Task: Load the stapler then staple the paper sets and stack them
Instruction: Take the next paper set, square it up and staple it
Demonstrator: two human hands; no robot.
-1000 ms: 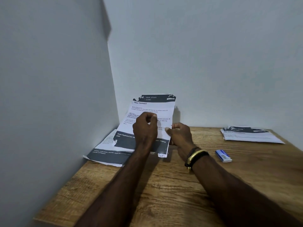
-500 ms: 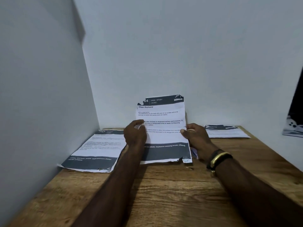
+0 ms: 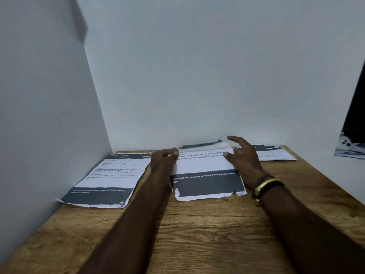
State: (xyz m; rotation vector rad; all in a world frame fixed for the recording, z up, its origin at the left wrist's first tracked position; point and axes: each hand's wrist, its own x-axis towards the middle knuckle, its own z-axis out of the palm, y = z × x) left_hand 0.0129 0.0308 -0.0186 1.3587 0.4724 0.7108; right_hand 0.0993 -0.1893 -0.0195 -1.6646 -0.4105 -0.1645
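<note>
A printed paper set [image 3: 205, 167] with a dark band along its near edge lies almost flat on the wooden table [image 3: 197, 234], its far end still slightly curled up. My left hand [image 3: 164, 163] holds its left edge with curled fingers. My right hand [image 3: 243, 155] hovers at the right edge with fingers spread and the thumb near the sheet. A second paper set [image 3: 110, 175] lies flat to the left. A third stack of papers [image 3: 276, 153] sits at the back right. No stapler is visible.
White walls close off the table at the left [image 3: 49, 115] and at the back. A dark object with a printed sheet [image 3: 351, 143] hangs at the right edge of view. The table's near half is bare wood.
The paper set, held upright in both hands a second ago, has come down onto the table. My right hand has let go and opened. The view has shifted, and the blue stapler is out of sight.
</note>
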